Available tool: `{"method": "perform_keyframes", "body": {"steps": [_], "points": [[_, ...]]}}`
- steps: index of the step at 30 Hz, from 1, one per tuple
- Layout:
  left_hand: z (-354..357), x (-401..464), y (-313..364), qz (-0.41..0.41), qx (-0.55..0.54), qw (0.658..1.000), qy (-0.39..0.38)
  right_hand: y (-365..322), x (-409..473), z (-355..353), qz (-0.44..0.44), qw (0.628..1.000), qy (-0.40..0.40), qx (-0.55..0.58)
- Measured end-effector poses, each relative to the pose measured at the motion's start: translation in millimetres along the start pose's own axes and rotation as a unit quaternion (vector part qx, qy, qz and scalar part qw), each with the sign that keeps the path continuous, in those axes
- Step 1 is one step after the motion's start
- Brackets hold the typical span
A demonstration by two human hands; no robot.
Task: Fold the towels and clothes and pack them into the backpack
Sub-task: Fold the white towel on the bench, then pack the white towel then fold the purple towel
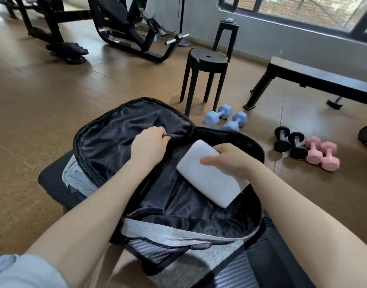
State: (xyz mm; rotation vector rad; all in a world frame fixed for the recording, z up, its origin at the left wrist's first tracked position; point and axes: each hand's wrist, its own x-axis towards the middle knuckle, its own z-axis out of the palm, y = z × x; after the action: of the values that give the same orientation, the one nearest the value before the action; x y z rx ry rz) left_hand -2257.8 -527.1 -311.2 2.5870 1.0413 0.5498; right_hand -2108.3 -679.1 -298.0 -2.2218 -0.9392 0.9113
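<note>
Folded white towel [209,175], compact rectangular bundle, tilted, lying partly inside the open main compartment of the backpack [178,231]; near end down on the black lining, far end up toward the far right rim. Right hand [228,159] clamped over the towel's far right part; thumb across the top face, fingers wrapped round the far edge, fingertips hidden. Left hand [149,145] closed in a pinch on a fold of the black lining at the centre of the bag, near the hinge between the two halves; knuckles up, fingertips tucked under. Both forearms bare; pale blue sleeve [18,271] bunched at the left elbow, bottom left corner.

Backpack unzipped wide, clamshell style; flap with glossy black lining thrown back to the left and away, grey fabric shell showing at the near edge and left side, black textured panels low down. Sits on a dark ribbed mat [51,183]; mat on a brown floor [53,90].

Beyond the bag: black stool [207,59], second black stool behind it by the wall; two blue dumbbells [226,117] just past the bag's far rim; two black dumbbells [290,142] and two pink dumbbells [322,152] to the right, pairs touching; black bench [324,77] further right; black gym machines [116,21] top left; window [303,9] top right.
</note>
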Motion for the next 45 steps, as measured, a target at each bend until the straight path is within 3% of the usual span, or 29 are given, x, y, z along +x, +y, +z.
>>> {"method": "perform_keyframes", "body": {"steps": [5,10,12,14,16,20,24,28,33,37,40,41,45], "points": [[-27.4,-3.2,1.2,0.018,-0.053,0.997,0.055,-25.7,36.2,41.8,-0.026,0.998,0.038,0.046],[-7.3,-19.2,-4.6,0.011,-0.056,0.997,0.051,-23.0,15.0,47.9,-0.006,0.976,0.138,-0.167],[-2.0,-20.0,-4.2,0.009,-0.071,0.996,0.057,-10.1,-10.6,42.6,0.019,0.962,0.129,-0.24],[-0.3,-18.9,-5.2,0.01,-0.084,0.995,0.062,2.0,-26.0,45.1,0.06,0.975,0.076,-0.202],[-0.5,-17.6,-6.5,0.016,-0.088,0.994,0.069,8.4,-21.9,56.1,0.072,0.994,0.052,-0.07],[-1.7,-20.2,-7.7,0.025,-0.093,0.993,0.065,1.7,6.2,73.5,0.014,0.996,0.093,0.001],[0.3,-21.7,-8.4,0.027,-0.106,0.992,0.067,-20.1,24.8,84.8,-0.02,0.99,0.05,0.132],[9.1,-22.8,-12.0,0.013,-0.113,0.992,0.051,-20.4,20.1,82.7,-0.024,0.994,0.023,0.099],[34.5,-31.0,-5.0,0.055,0.005,0.997,-0.057,-14.0,-26.7,58.8,-0.104,0.982,0.074,-0.137],[30.3,-34.5,15.6,0.049,0.078,0.993,-0.073,-4.9,-72.2,42.5,-0.138,0.975,0.146,-0.093],[23.4,-43.8,45.8,0.123,0.012,0.992,0.035,20.8,-102.8,31.3,-0.135,0.968,0.204,-0.062],[21.0,-50.9,61.9,0.162,-0.022,0.986,0.039,31.0,-114.8,27.7,-0.137,0.964,0.221,-0.056],[24.6,-99.2,135.7,0.308,-0.152,0.938,-0.044,73.0,-170.9,8.3,-0.147,0.942,0.282,-0.105]]}}
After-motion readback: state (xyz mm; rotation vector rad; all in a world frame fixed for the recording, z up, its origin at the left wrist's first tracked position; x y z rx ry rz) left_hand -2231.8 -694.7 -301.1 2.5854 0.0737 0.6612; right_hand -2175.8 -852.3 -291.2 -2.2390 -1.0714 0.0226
